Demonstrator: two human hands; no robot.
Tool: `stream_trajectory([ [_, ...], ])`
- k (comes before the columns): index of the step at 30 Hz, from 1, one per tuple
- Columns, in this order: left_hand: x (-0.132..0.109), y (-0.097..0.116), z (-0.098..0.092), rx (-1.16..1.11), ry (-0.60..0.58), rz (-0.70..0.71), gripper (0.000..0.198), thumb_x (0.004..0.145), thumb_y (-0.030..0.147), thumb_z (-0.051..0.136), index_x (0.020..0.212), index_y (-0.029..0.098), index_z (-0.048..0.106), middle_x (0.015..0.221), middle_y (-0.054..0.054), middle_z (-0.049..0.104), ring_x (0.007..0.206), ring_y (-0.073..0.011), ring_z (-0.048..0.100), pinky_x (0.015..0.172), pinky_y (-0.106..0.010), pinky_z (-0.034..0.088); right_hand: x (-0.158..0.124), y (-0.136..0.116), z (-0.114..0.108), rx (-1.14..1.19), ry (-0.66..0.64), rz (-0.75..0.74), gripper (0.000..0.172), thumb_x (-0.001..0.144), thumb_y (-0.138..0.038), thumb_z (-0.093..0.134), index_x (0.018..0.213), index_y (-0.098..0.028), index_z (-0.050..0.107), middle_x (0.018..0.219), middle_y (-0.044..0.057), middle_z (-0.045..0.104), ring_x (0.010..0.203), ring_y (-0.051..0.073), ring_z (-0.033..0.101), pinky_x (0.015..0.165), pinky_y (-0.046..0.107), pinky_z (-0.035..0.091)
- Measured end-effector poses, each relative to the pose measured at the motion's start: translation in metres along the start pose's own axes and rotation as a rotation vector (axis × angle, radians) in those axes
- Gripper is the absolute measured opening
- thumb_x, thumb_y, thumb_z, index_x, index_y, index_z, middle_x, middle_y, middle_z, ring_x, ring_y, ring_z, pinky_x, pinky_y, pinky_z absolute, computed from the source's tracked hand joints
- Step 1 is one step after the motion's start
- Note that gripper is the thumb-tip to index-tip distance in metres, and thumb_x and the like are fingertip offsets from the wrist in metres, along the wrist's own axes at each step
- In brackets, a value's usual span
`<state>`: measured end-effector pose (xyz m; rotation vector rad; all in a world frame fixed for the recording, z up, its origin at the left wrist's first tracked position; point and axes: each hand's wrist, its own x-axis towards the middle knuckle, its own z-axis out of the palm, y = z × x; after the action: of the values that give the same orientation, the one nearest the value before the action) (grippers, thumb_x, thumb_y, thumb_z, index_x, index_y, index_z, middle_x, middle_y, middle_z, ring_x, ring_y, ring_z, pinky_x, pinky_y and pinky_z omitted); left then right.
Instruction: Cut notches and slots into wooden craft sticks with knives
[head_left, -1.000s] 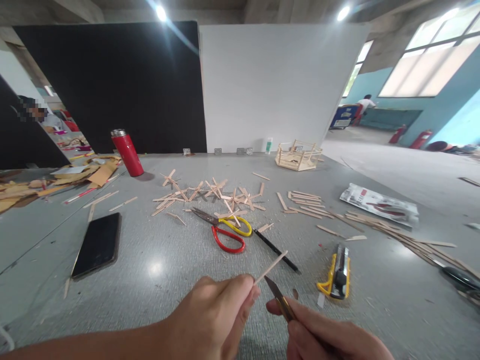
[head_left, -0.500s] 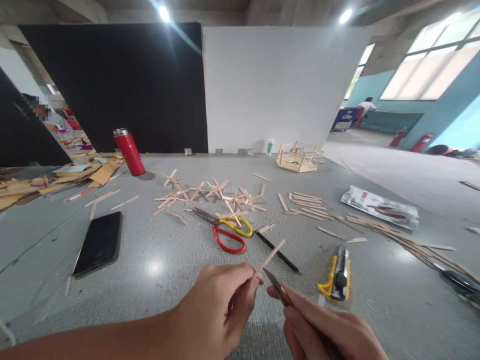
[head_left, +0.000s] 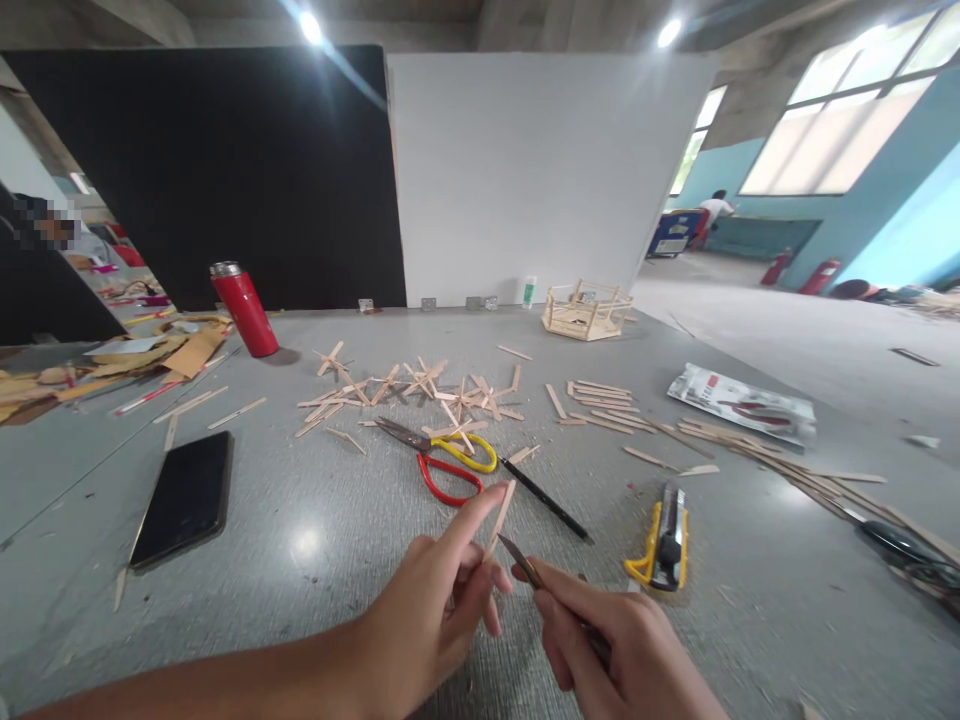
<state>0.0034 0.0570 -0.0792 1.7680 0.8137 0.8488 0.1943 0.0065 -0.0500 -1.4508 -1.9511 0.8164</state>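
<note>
Between the fingers of my left hand (head_left: 442, 600) is a thin wooden stick (head_left: 501, 515), tilted upward, with the index finger stretched along it. My right hand (head_left: 592, 625) is closed round a craft knife (head_left: 527, 568). The knife's blade tip is close beside the stick; whether it touches I cannot tell. Just beyond lie scissors (head_left: 450, 468) with one yellow and one red handle, and a black pen (head_left: 547, 500). A yellow box cutter (head_left: 664, 540) rests right of my right hand.
Loose sticks (head_left: 427, 390) cover the table's middle, with more sticks (head_left: 607, 408) at right. A phone (head_left: 184, 498) and red flask (head_left: 246, 312) stand left. At the back are a hexagonal stick frame (head_left: 586, 315) and a glue bottle (head_left: 529, 292). A white packet (head_left: 742, 402) lies right.
My left index finger has stretched out along the stick, which now stands steeper. Both hands and the knife have shifted slightly left in view, as has the whole scene.
</note>
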Motion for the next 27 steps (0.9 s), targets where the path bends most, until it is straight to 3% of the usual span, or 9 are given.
stream_trajectory([
  [5,-0.003,-0.020,0.002,-0.087,-0.037,-0.072,0.057,0.110,0.044,0.044,0.162,0.029,0.031,0.085,-0.002,0.071,0.045,-0.0052,0.050,0.047,-0.017,0.043,0.004,0.013,0.009,-0.007,-0.017,0.028,0.037,0.106,-0.028,0.036,0.080,-0.020,0.060,0.053,-0.005,0.046,0.047,0.011,0.037,0.052,0.027,0.029],
  [9,-0.003,-0.029,0.005,-0.123,-0.035,-0.078,0.060,0.109,0.047,0.044,0.165,0.032,0.028,0.090,-0.002,0.071,0.048,-0.0044,0.051,0.048,-0.015,0.046,0.007,0.015,0.011,0.130,-0.084,0.171,0.039,0.105,-0.037,0.041,0.074,-0.020,0.056,0.057,-0.004,0.044,0.051,0.010,0.034,0.050,0.025,0.027],
  [13,-0.001,-0.027,0.005,-0.118,-0.063,-0.061,0.057,0.109,0.047,0.044,0.163,0.032,0.034,0.096,-0.005,0.071,0.050,-0.0037,0.053,0.048,-0.014,0.046,0.013,0.008,-0.014,0.484,-0.263,0.536,0.036,0.099,-0.053,0.051,0.087,-0.021,0.062,0.063,-0.006,0.047,0.043,0.006,0.024,0.040,0.021,0.019],
  [16,-0.001,-0.026,0.004,-0.106,-0.096,-0.049,0.055,0.109,0.045,0.044,0.162,0.032,0.037,0.093,-0.004,0.070,0.048,-0.0021,0.051,0.048,-0.013,0.044,0.018,0.002,-0.038,0.529,-0.335,0.614,0.032,0.093,-0.053,0.063,0.094,-0.021,0.067,0.067,-0.006,0.051,0.043,0.004,0.022,0.038,0.018,0.016],
  [17,-0.001,-0.026,0.004,-0.116,-0.102,-0.043,0.055,0.109,0.045,0.044,0.162,0.032,0.036,0.092,-0.003,0.070,0.048,-0.0024,0.052,0.047,-0.013,0.045,0.019,0.001,-0.040,0.515,-0.384,0.599,0.033,0.093,-0.052,0.063,0.090,-0.020,0.067,0.067,-0.005,0.050,0.043,0.004,0.023,0.038,0.018,0.017],
  [19,0.000,-0.027,0.005,-0.158,-0.092,-0.037,0.058,0.109,0.046,0.046,0.164,0.032,0.033,0.093,-0.004,0.069,0.051,-0.0048,0.058,0.046,-0.013,0.046,0.018,0.003,-0.032,0.445,-0.364,0.492,0.035,0.098,-0.050,0.056,0.084,-0.019,0.064,0.066,-0.005,0.050,0.045,0.006,0.026,0.040,0.018,0.022],
  [22,0.000,-0.025,0.005,-0.245,-0.046,-0.058,0.067,0.106,0.048,0.051,0.166,0.029,0.026,0.096,-0.006,0.070,0.061,-0.0109,0.067,0.046,-0.016,0.050,0.011,0.013,0.001,0.144,-0.093,0.178,0.040,0.104,-0.039,0.045,0.072,-0.018,0.059,0.056,-0.005,0.041,0.048,0.009,0.032,0.046,0.023,0.026],
  [25,0.002,-0.020,0.003,-0.300,-0.001,-0.102,0.072,0.105,0.048,0.055,0.166,0.026,0.024,0.092,-0.006,0.072,0.064,-0.0130,0.069,0.049,-0.019,0.054,0.007,0.018,0.026,0.026,0.118,-0.135,0.038,0.106,-0.034,0.038,0.089,-0.015,0.066,0.061,-0.004,0.046,0.051,0.011,0.034,0.050,0.025,0.031],
  [27,0.003,-0.017,0.003,-0.322,0.011,-0.119,0.071,0.104,0.048,0.056,0.166,0.026,0.028,0.091,-0.006,0.071,0.064,-0.0132,0.069,0.049,-0.019,0.054,0.009,0.017,0.021,0.052,0.077,-0.094,0.039,0.106,-0.034,0.039,0.082,-0.017,0.064,0.058,-0.005,0.043,0.049,0.010,0.034,0.049,0.025,0.030],
])
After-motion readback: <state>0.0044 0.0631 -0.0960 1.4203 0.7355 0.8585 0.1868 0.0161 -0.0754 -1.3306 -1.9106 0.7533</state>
